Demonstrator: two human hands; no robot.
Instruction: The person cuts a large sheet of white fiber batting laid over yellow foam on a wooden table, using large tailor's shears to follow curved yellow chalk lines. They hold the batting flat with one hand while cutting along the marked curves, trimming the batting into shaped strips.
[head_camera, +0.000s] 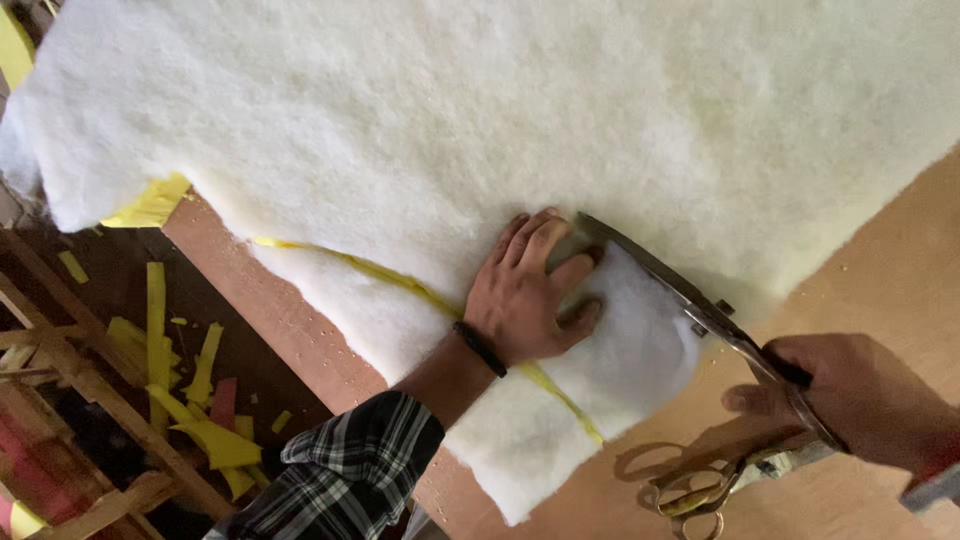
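white batting (420, 130) pinned by flat left hand (525, 295); right hand (850, 395) fingers grip shears (690, 300).

packages: none | labels: none | signs: none | screens: none | whole view from 12 o'clock round to 12 o'clock: no box, bag, tag, sticker, sign or screen shows anywhere

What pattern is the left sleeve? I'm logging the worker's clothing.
A dark plaid with white lines on the sleeve, seen in the head view.
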